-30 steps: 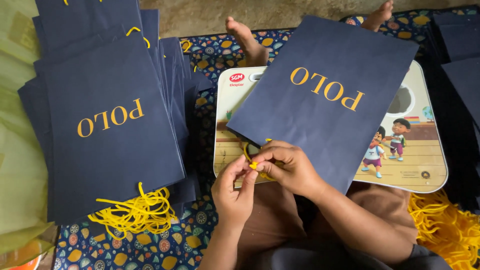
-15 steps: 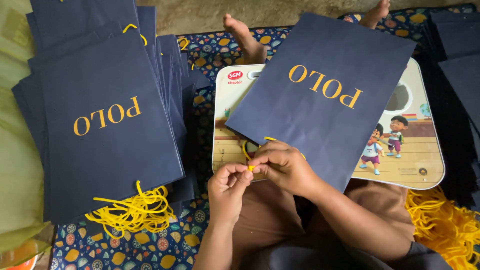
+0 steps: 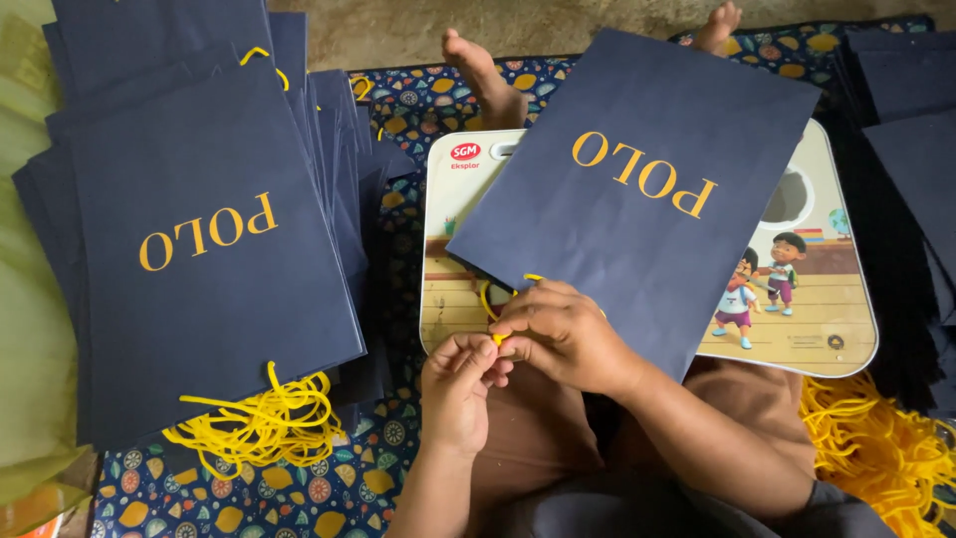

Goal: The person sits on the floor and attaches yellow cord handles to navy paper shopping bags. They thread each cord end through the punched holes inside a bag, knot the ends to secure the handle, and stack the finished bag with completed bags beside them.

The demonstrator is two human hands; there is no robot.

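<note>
Both hands meet at the near edge of the navy paper bag (image 3: 637, 189), right where its yellow cord handle (image 3: 485, 299) loops out. The left hand (image 3: 460, 387) comes up from below, its grip pressed together on the yellow cord end (image 3: 498, 340) between thumb and fingertips. The right hand (image 3: 560, 334) sits just above it, knuckles up, fingers curled in and pinching that same cord end, so the two hands touch at that spot. The bag lies flat and tilted on a small lap bench (image 3: 841, 329) printed with cartoon children, its lower corner reaching the person's lap. To the left, a stack of flat navy bags (image 3: 199, 249) rests on the patterned mat (image 3: 329, 493), with a tangle of yellow cords (image 3: 261, 423) spilling from its near edge. On the right, another heap of yellow cords (image 3: 876, 448) lies beside the knee, and more navy bags (image 3: 911, 139) are stacked along that side. Two bare feet (image 3: 478, 65) show beyond the bench.
</note>
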